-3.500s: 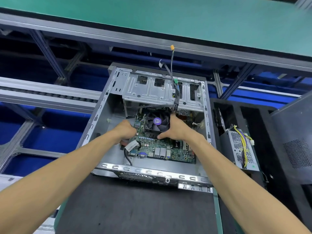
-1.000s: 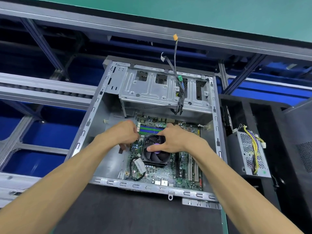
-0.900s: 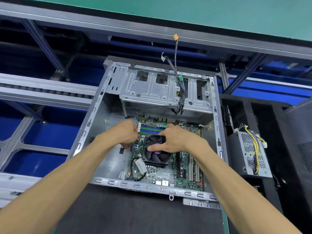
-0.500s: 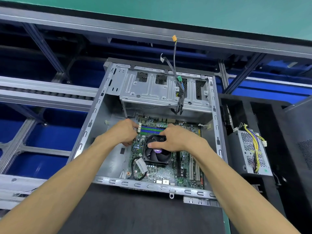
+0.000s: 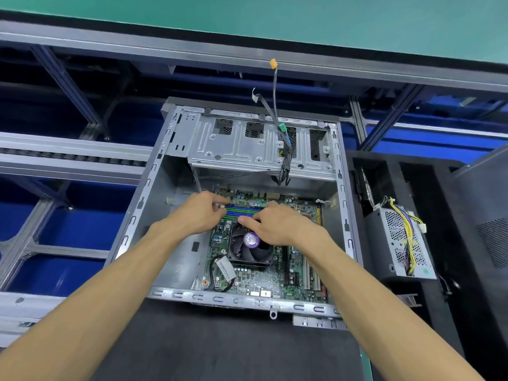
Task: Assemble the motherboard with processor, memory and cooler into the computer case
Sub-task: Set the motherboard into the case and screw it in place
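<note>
**Board in the case, hands at the memory slots**

The motherboard (image 5: 264,273) lies flat on the case (image 5: 165,243) floor, cooler (image 5: 248,247) at its centre. Both hands meet at the cooler's 12 o'clock, over the memory slots (image 5: 242,210). The left hand (image 5: 199,215) has curled fingers; whether they pinch anything I cannot tell. The right hand (image 5: 277,225) rests curled fingertips on the cooler's far edge. Judged step: seating the board. Next calls for aligning its holes and fastening.

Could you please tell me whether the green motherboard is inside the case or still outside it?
Inside: the green motherboard lies flat on the floor of the open grey metal case, within its walls.
</note>
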A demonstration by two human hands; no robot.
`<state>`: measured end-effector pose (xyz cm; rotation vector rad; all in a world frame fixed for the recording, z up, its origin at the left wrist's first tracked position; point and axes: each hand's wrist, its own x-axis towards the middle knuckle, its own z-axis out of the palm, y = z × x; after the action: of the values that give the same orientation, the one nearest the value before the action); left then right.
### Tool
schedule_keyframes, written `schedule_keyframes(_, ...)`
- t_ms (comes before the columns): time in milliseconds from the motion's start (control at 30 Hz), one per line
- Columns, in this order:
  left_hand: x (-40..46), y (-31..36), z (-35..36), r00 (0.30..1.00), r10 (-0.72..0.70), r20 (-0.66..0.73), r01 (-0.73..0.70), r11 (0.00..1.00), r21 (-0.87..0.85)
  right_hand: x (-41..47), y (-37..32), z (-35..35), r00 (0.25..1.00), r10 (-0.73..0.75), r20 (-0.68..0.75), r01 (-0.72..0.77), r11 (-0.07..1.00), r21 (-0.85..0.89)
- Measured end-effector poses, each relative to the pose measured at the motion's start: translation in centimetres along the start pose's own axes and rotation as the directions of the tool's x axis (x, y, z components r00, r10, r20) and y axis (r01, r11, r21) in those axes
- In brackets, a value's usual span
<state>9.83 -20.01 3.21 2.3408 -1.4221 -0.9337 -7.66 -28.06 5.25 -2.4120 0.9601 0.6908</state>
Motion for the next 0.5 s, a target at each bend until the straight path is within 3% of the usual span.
schedule_keyframes(267, 0.0, 0.1, -0.2, 0.999, 0.006, 0.048, -0.011, 0.993, 0.12, -0.3, -0.3, 0.1, 0.999, 0.002, -0.037, -0.002, 1.0, -0.009)
schedule_keyframes(500, -2.4, 0.3, -1.0, 0.995, 0.1, 0.022, -0.1, 0.994, 0.039, -3.1, 0.5, -0.2, 0.978, -0.01, -0.209, 0.056, 0.974, 0.218)
